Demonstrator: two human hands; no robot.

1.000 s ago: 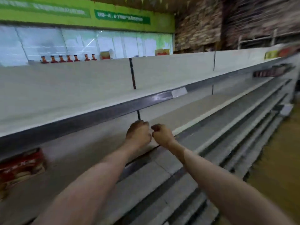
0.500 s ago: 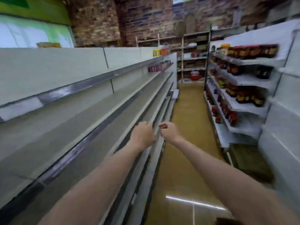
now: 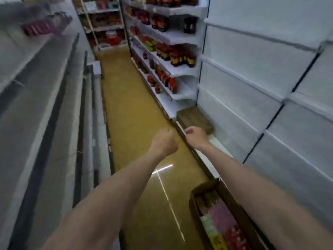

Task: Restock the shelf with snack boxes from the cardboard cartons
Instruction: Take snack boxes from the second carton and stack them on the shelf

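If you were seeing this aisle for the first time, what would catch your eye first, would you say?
Two bare forearms reach forward over the shiny yellow floor, left hand and right hand both curled into empty fists. At lower right an open carton holds colourful snack boxes. Red bottles fill the far right shelves, while the left shelves look mostly bare.

A strip of bare yellow floor runs down the middle, open from near to far. On the left, long tiered shelves hem it in. On the right, an open cardboard carton of snack boxes juts into the near floor, and a closed brown carton sits farther along at the foot of stocked bottle shelves. Both fists are out over the open strip.
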